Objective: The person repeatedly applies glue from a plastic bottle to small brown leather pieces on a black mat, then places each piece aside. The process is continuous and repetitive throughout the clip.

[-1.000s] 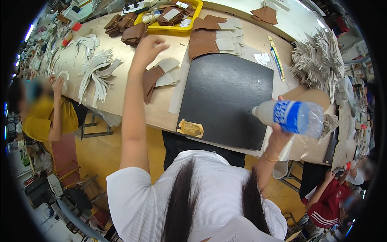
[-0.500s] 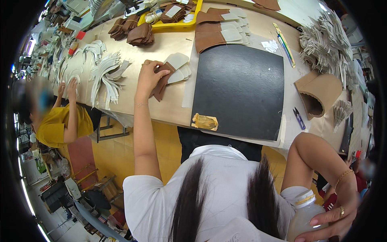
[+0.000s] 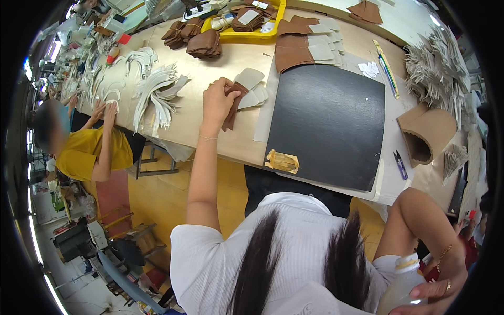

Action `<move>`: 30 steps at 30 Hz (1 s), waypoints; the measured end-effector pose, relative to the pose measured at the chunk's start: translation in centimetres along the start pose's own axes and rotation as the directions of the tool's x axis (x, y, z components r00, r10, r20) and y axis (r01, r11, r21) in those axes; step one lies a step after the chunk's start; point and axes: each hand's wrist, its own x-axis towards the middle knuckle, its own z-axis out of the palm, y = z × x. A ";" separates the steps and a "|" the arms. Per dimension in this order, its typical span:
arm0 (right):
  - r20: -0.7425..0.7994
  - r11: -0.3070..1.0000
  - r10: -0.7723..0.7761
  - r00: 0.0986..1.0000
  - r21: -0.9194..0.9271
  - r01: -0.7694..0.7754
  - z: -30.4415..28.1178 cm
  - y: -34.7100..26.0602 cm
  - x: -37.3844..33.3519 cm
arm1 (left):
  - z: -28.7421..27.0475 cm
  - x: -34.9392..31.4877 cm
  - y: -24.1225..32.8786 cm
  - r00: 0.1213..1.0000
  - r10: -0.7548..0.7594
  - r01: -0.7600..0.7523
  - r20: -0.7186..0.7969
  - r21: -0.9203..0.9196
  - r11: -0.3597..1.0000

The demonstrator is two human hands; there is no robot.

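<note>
Brown-and-cream pieces (image 3: 251, 94), plain black mat (image 3: 328, 123), yellow tray (image 3: 241, 34)

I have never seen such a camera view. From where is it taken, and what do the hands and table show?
There is no machine here: a person works bare-handed. A wide fisheye camera, worn on the head, looks down, so straight edges appear bent. The left hand pinches brown pieces with pale tabs; the right hand, at lower right, holds a bottle. On the table lie a black mat, a yellow tray, purple-handled thread snips and pale strips. Another person, in yellow, works at the left.
</note>
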 end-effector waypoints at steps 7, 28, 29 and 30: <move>-0.077 1.000 -0.014 0.997 0.022 0.016 0.1 1.1 -1.4 | -2.0 -0.9 3.6 0.978 -0.162 0.190 0.135 -0.232 0.954; -0.522 0.272 0.808 0.273 -0.080 -0.959 13.3 12.0 -18.0 | 8.5 -4.5 13.2 0.751 0.132 0.146 0.647 -0.358 0.922; -0.571 0.284 0.787 0.232 0.002 -0.959 13.5 12.0 -17.9 | 8.4 -4.4 13.3 0.745 0.126 0.149 0.655 -0.348 0.925; -0.613 0.300 0.767 0.189 0.081 -0.951 13.6 12.0 -17.8 | 8.2 -4.4 13.3 0.741 0.118 0.155 0.661 -0.339 0.928</move>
